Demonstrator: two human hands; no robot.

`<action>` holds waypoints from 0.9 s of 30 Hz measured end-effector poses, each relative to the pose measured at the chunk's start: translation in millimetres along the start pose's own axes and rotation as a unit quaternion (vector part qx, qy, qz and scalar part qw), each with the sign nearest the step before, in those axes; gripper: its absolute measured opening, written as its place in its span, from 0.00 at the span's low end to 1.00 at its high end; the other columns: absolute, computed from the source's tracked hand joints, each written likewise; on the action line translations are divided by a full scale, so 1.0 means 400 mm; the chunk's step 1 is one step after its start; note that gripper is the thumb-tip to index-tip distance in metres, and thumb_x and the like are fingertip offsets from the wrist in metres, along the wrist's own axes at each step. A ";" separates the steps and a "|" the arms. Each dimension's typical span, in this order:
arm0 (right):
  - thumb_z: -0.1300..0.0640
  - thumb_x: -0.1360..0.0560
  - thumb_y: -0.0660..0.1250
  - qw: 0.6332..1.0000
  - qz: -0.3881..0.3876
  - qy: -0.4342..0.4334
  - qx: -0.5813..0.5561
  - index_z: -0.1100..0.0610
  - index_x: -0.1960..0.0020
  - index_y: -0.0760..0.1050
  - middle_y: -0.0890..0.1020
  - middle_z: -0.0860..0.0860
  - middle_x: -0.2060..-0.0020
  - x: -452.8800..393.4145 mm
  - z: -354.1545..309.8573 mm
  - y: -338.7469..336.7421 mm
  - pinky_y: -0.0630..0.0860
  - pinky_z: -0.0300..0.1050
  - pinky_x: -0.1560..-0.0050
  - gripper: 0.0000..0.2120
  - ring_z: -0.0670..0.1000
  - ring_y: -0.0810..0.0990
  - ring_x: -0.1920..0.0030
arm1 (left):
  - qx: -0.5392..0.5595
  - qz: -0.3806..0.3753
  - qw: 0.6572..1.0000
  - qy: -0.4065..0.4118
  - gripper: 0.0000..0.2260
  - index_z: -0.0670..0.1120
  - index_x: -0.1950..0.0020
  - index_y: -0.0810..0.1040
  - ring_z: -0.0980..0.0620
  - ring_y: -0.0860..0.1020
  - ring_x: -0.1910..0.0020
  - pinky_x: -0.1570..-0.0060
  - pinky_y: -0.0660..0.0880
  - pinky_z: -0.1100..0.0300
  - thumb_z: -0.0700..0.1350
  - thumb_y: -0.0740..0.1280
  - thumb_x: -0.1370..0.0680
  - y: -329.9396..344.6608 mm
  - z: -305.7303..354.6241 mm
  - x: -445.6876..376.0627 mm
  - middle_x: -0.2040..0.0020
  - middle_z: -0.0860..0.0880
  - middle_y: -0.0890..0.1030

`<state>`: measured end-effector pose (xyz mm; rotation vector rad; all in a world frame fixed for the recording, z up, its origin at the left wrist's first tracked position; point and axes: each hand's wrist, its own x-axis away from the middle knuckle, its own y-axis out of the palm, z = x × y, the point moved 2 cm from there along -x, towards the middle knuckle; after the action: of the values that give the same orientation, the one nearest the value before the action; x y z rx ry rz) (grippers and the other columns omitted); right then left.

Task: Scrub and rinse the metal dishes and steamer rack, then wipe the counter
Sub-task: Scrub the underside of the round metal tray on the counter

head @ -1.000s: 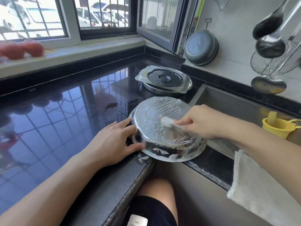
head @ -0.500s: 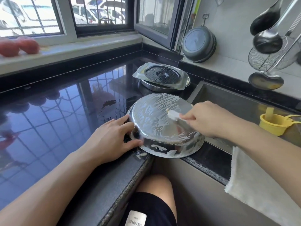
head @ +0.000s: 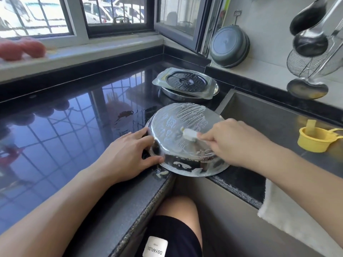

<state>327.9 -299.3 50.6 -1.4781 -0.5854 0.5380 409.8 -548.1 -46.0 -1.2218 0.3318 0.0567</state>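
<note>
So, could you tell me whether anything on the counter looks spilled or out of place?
Yes. Soapy foam has dripped off the upturned metal dish onto the counter's front edge, and the dish's rim overhangs that edge. Wet smears mark the counter behind it.

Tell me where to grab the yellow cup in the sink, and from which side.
Take the yellow cup by its handle, which sticks out to the right, coming from the right and above. The cup sits upright in the sink with something standing inside it, so a grip on the rim looks more awkward.
</note>
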 end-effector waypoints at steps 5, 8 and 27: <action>0.45 0.17 0.60 0.997 -0.011 -0.061 -0.044 0.37 0.32 0.76 0.81 0.46 0.55 0.002 -0.062 0.024 0.73 0.47 0.54 0.15 0.53 0.76 0.57 | -0.002 -0.004 1.000 -0.005 0.20 0.59 0.60 0.62 0.51 0.75 0.52 0.61 0.65 0.58 0.74 0.58 0.25 -0.004 0.006 0.001 0.44 0.61 0.72; 0.49 0.17 0.60 1.000 0.017 0.009 0.015 0.41 0.32 0.78 0.82 0.53 0.50 -0.039 -0.028 0.002 0.77 0.50 0.53 0.16 0.54 0.75 0.59 | -0.003 -0.013 1.000 -0.011 0.21 0.58 0.59 0.63 0.51 0.76 0.51 0.62 0.64 0.61 0.75 0.56 0.25 -0.008 0.009 0.000 0.43 0.61 0.73; 0.39 0.17 0.57 0.998 -0.009 0.036 -0.044 0.29 0.34 0.73 0.83 0.50 0.46 0.038 0.052 0.020 0.79 0.51 0.47 0.14 0.60 0.82 0.48 | -0.002 -0.017 0.999 -0.040 0.19 0.56 0.56 0.72 0.53 0.77 0.46 0.54 0.76 0.52 0.72 0.60 0.25 -0.009 0.012 -0.001 0.31 0.59 0.73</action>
<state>325.9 -273.2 43.5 -1.5679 -0.5710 0.4484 411.3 -544.8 -41.1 -1.2253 0.2410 0.0759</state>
